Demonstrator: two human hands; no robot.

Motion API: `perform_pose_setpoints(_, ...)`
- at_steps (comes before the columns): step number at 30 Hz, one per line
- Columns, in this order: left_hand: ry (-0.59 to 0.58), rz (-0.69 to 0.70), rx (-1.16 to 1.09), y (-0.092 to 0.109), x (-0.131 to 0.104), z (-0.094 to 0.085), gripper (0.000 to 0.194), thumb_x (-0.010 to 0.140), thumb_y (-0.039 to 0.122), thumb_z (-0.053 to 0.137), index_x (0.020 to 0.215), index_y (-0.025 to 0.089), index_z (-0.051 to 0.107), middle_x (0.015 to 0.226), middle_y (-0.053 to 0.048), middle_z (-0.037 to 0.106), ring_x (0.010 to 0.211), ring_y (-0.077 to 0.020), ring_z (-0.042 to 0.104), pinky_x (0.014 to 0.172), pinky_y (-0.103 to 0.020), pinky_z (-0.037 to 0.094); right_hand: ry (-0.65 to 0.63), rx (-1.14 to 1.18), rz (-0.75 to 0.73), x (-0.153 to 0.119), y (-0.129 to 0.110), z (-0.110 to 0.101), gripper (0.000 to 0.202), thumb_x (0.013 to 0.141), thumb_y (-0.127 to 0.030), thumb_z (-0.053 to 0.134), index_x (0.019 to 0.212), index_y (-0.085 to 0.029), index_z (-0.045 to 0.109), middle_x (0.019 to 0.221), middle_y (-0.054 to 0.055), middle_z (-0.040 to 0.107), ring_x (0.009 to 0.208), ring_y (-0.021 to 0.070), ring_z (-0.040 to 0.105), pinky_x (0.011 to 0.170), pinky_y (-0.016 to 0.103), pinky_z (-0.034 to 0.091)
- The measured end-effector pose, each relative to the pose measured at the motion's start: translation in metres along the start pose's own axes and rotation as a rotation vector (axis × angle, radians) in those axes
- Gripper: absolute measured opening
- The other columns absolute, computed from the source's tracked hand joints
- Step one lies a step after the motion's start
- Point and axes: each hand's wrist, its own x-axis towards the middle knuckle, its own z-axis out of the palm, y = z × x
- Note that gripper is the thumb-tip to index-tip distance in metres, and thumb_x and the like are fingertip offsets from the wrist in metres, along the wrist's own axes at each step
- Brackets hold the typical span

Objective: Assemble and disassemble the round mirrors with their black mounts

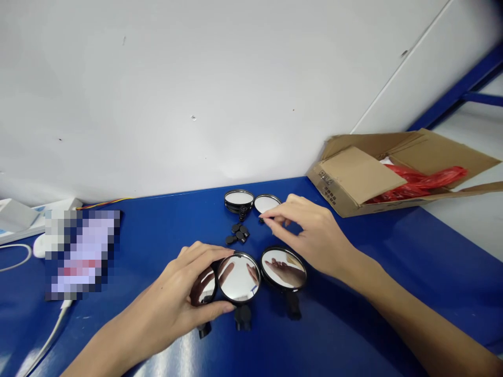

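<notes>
Fingers and thumb of my left hand (192,293) close round the edges of a round black-rimmed mirror (239,277). Under that hand lies another round mirror (203,287), partly covered. To the right, a third mirror (283,268) rests with its black mount (293,306) toward me. My right hand (291,222) is above the table, thumb and index finger pinched at the near edge of a smaller-looking back mirror (267,203); whatever is between the fingertips is too small to tell. Beside it are stacked mirrors (239,198), with several small black parts (238,233) in front.
An open cardboard box (353,175) with red plastic (420,183) inside stands at the back right. At the left are a blurred phone (84,254), a white cable (51,335) and a white power strip (23,225). A white wall (176,94) borders the blue table (157,225).
</notes>
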Motion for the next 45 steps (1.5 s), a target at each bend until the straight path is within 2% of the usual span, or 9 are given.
perform_pose_setpoints(7, 0.022, -0.03, -0.02, 0.003, 0.001, 0.001, 0.066, 0.105, 0.034, 0.087, 0.159, 0.05, 0.053, 0.152, 0.003, 0.071, 0.131, -0.0298, 0.065, 0.114, -0.049, 0.047, -0.284, -0.243, -0.036, -0.002, 0.031, 0.005, 0.03, 0.112, -0.012, 0.063, 0.133, -0.02, 0.082, 0.113, 0.011, 0.072, 0.109, 0.0292, 0.061, 0.093, 0.043, 0.055)
perform_pose_setpoints(14, 0.045, -0.074, -0.031, 0.001, 0.002, 0.005, 0.063, 0.104, 0.04, 0.087, 0.157, 0.048, 0.056, 0.139, 0.0, 0.072, 0.116, -0.0289, 0.067, 0.1, -0.044, 0.053, -0.287, -0.446, -0.151, 0.0, 0.034, 0.013, 0.023, 0.115, -0.015, 0.06, 0.122, -0.013, 0.081, 0.106, 0.013, 0.066, 0.101, 0.0298, 0.056, 0.087, 0.044, 0.054)
perform_pose_setpoints(22, 0.19, -0.023, -0.066, 0.01, -0.003, -0.004, 0.079, 0.095, 0.046, 0.093, 0.162, 0.047, 0.051, 0.137, -0.003, 0.074, 0.125, -0.0327, 0.073, 0.112, -0.052, 0.057, -0.234, -0.416, -0.198, 0.004, 0.038, 0.011, 0.023, 0.118, -0.013, 0.053, 0.124, -0.012, 0.075, 0.114, 0.015, 0.07, 0.105, 0.0303, 0.058, 0.089, 0.045, 0.055)
perform_pose_setpoints(26, 0.293, -0.112, -0.366, 0.021, -0.002, -0.005, 0.048, 0.108, 0.052, 0.078, 0.152, 0.041, 0.064, 0.13, -0.006, 0.076, 0.114, -0.0277, 0.076, 0.102, -0.043, 0.063, -0.033, -0.289, -0.221, 0.005, 0.016, -0.001, 0.019, 0.119, -0.016, 0.055, 0.131, -0.017, 0.07, 0.111, 0.012, 0.069, 0.103, 0.0273, 0.059, 0.089, 0.043, 0.054)
perform_pose_setpoints(29, 0.266, -0.192, -0.729, 0.025, -0.001, -0.006, 0.054, 0.11, 0.056, 0.075, 0.158, 0.036, 0.061, 0.134, -0.01, 0.078, 0.108, -0.0283, 0.078, 0.1, -0.045, 0.064, 0.083, -0.204, -0.277, -0.002, -0.017, -0.008, 0.024, 0.115, -0.011, 0.06, 0.134, -0.022, 0.069, 0.105, 0.007, 0.07, 0.099, 0.025, 0.062, 0.09, 0.044, 0.053)
perform_pose_setpoints(35, 0.202, -0.286, -1.198, 0.031, 0.002, -0.007, 0.071, 0.098, 0.058, 0.088, 0.16, 0.032, 0.067, 0.127, -0.011, 0.084, 0.106, -0.0312, 0.082, 0.096, -0.042, 0.067, -0.07, -0.032, -0.542, -0.015, -0.075, 0.0, 0.025, 0.113, -0.013, 0.06, 0.131, -0.015, 0.077, 0.101, 0.007, 0.079, 0.094, 0.0236, 0.066, 0.087, 0.039, 0.057)
perform_pose_setpoints(39, 0.245, -0.376, -1.183, 0.029, 0.008, -0.004, 0.061, 0.097, 0.043, 0.093, 0.154, 0.032, 0.072, 0.109, -0.006, 0.086, 0.082, -0.0203, 0.081, 0.076, -0.027, 0.067, -0.094, 0.125, -0.402, -0.008, -0.063, 0.004, 0.025, 0.119, -0.019, 0.059, 0.137, -0.021, 0.077, 0.105, 0.003, 0.08, 0.094, 0.0173, 0.066, 0.09, 0.032, 0.057)
perform_pose_setpoints(42, 0.352, -0.417, -1.184, 0.027, 0.012, -0.004, 0.07, 0.094, 0.043, 0.096, 0.156, 0.032, 0.067, 0.101, -0.005, 0.084, 0.077, -0.0206, 0.082, 0.074, -0.029, 0.07, -0.12, 0.201, -0.156, -0.003, -0.033, 0.003, 0.033, 0.121, -0.023, 0.057, 0.151, -0.02, 0.071, 0.109, 0.005, 0.078, 0.101, 0.0185, 0.067, 0.093, 0.032, 0.059)
perform_pose_setpoints(45, 0.487, -0.473, -1.138, 0.03, 0.015, -0.006, 0.075, 0.089, 0.043, 0.101, 0.153, 0.03, 0.066, 0.101, -0.005, 0.084, 0.08, -0.0227, 0.083, 0.074, -0.032, 0.072, -0.183, 0.156, -0.002, -0.001, -0.005, 0.007, 0.029, 0.12, -0.026, 0.059, 0.138, -0.021, 0.08, 0.113, 0.008, 0.079, 0.11, 0.0233, 0.068, 0.098, 0.04, 0.058)
